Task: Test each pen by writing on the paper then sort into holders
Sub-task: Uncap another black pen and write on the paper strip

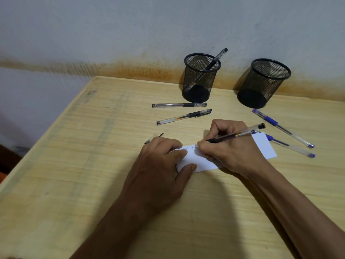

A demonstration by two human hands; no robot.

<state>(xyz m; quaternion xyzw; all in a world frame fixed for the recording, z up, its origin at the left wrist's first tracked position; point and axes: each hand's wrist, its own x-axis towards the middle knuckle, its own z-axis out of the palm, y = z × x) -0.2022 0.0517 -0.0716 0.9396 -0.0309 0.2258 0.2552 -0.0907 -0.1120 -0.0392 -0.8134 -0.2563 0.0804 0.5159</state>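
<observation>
We see the right hand (231, 146) gripping a black pen (237, 134) between its curled fingers (222, 128), with the tip down on a white paper (265, 144) that lies flat on the wooden worktop (74, 165). The cap end of this pen points up and to the right. Some small handwriting is visible on the paper just left of the tip. The left hand (160, 161) rests on the left part of the paper, its fingers nearly straight and its thumb pressing the near edge, so it holds the sheet down without grasping it.

Behind the hands, two black pens lie on the worktop, one (179, 105) nearly level and the other (183, 116) slightly tilted, both just in front of the left mesh holder (199, 85). This holder stands near the wall and contains one black pen (217, 58) leaning to the right over the rim. The right mesh holder (261, 86) stands well apart from the first one; we see no pen in it. To the right of the paper lie two blue pens, the far one (281, 127) and the near one (291, 146), whose upper end goes under the paper corner. Something small and dark (154, 137) shows just beyond the left hand; we cannot tell what it is.
</observation>
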